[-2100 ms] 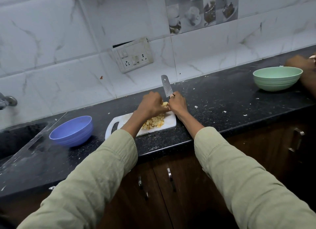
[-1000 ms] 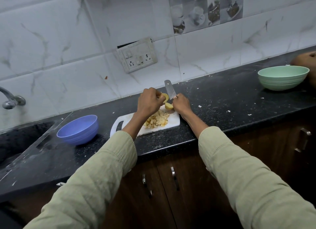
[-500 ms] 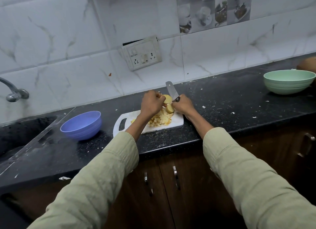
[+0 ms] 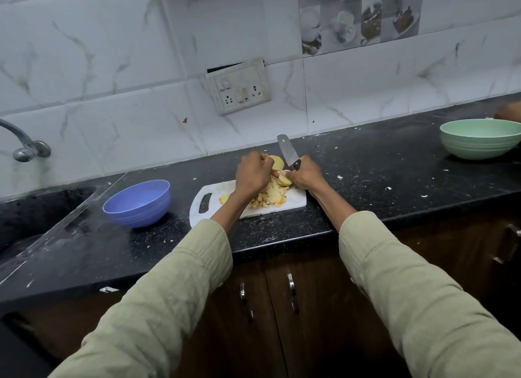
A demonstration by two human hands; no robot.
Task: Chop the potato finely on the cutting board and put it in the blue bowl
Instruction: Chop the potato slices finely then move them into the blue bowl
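Chopping is under way: the left hand [image 4: 251,172] pinches a potato slice [image 4: 276,162] above the cutting board [image 4: 296,201] (diced heap below), the right hand [image 4: 306,174] grips the knife [image 4: 286,151], blade up; next, probably lay the slice flat for dicing, the blue bowl [image 4: 138,201] waiting unfilled.

The cutting board [image 4: 293,201] lay on the counter [image 4: 366,180]. On it sat a heap of chopped potato [image 4: 270,195]. One bowl [image 4: 137,203] stood left of the cutting board, another bowl [image 4: 479,138] far right, and a socket panel [image 4: 238,85] hung on the wall behind the board.

Dim, flat indoor light; soft shadows, mild edge distortion, slight overall softness.
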